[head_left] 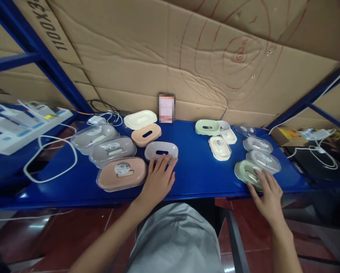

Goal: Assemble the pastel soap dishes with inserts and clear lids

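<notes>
My left hand lies with fingers stretched and spread over the near rim of a pale grey soap dish that has a dark slot. Just left of that hand sits a pink soap dish under a clear lid with a round sticker. On the right, my right hand has thumb and fingers round the near side of a green soap dish with a clear lid. That dish still rests on the table. Two grey lidded soap dishes stand just behind it.
The blue table also bears peach, cream and light green dishes, plus grey lidded ones at left. A phone-like screen leans on the cardboard. Power strips and cables flank the table.
</notes>
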Motion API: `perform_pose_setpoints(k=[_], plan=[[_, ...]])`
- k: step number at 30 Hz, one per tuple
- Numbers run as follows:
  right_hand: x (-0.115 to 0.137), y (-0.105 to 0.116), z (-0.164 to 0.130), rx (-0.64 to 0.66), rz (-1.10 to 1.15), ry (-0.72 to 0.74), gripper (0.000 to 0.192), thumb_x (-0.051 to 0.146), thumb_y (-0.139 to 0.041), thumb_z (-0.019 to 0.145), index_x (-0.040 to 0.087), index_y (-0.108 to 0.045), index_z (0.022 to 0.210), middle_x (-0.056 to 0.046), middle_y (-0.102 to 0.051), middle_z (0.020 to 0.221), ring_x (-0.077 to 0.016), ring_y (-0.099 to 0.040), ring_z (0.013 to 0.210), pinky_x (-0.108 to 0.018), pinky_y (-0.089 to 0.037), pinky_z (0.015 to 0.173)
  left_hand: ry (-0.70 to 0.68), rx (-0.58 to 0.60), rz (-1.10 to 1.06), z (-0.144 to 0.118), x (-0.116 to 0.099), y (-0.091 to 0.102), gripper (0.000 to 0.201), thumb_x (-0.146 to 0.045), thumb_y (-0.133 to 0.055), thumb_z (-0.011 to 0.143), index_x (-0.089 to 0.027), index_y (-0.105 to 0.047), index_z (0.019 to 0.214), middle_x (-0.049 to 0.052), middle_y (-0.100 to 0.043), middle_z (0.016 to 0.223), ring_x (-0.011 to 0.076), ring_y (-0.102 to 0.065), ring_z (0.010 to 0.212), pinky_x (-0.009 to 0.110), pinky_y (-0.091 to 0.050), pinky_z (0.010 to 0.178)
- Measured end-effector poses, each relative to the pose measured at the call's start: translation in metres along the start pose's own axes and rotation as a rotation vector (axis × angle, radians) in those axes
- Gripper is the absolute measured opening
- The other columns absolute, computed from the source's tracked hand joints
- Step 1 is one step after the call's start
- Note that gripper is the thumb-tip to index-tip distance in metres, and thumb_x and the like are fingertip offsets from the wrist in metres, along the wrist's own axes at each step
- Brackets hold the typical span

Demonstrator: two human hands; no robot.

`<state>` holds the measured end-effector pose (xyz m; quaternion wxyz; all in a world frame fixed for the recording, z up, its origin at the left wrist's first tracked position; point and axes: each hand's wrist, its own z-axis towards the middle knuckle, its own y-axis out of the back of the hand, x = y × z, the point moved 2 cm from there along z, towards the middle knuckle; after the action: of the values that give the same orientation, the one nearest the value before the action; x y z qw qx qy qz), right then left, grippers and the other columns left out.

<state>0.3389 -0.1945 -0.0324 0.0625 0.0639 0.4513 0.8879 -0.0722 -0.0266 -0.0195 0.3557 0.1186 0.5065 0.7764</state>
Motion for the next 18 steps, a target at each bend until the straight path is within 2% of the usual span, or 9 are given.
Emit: perform_pose_setpoints(k=[4,7,10,13,18], plan=[[0.039,-0.009,0.008,-0.032,-0.097,-0.054,0.060,0.046,-0.055,0.106,0.024,-0.050,0.162,-0.021,-0.055,0.160,-0.0437,-0.052,0.147,-0.068,-0.036,0.119,-0.191,0.079,-0.070,0.001,-0.007,-0.002,0.054,-0.003,-0.046,0.102,-0.022,-0.060,0.151,0.014,-0.061,0.157,0.0323,-0.062,0.140,0.057,-0.047,0.120],[0.064,-0.018,0.026,-0.089,-0.143,-0.061,0.059,0.039,-0.054,0.106,0.020,-0.049,0.162,-0.024,-0.053,0.162,-0.0444,-0.049,0.149,-0.068,-0.033,0.118,-0.251,0.030,-0.123,0.001,-0.007,0.001,0.051,-0.005,-0.048,0.102,-0.023,-0.062,0.148,0.014,-0.058,0.160,0.0308,-0.059,0.144,0.051,-0.048,0.120],[0.086,-0.031,0.055,-0.085,-0.118,0.009,0.054,0.036,-0.052,0.107,0.019,-0.052,0.159,-0.021,-0.059,0.158,-0.0401,-0.052,0.147,-0.064,-0.031,0.121,-0.175,-0.032,-0.110,0.002,-0.005,0.004,0.038,-0.015,-0.053,0.106,-0.023,-0.066,0.141,0.015,-0.057,0.160,0.0329,-0.055,0.148,0.057,-0.040,0.125],[0.105,-0.048,0.089,0.003,-0.059,0.105,0.051,0.040,-0.050,0.109,0.018,-0.055,0.155,-0.018,-0.065,0.152,-0.0365,-0.057,0.141,-0.059,-0.033,0.121,-0.062,-0.026,-0.082,0.003,-0.003,0.004,0.035,-0.021,-0.055,0.107,-0.023,-0.065,0.141,0.015,-0.058,0.159,0.0347,-0.056,0.147,0.062,-0.036,0.125],[0.115,-0.071,0.128,0.134,-0.009,0.087,0.053,0.050,-0.054,0.107,0.015,-0.065,0.145,-0.021,-0.070,0.142,-0.0412,-0.064,0.126,-0.056,-0.049,0.104,-0.009,-0.030,-0.074,0.001,0.001,-0.001,0.030,-0.018,-0.054,0.107,-0.022,-0.067,0.134,0.013,-0.069,0.144,0.0315,-0.065,0.134,0.055,-0.045,0.116]])
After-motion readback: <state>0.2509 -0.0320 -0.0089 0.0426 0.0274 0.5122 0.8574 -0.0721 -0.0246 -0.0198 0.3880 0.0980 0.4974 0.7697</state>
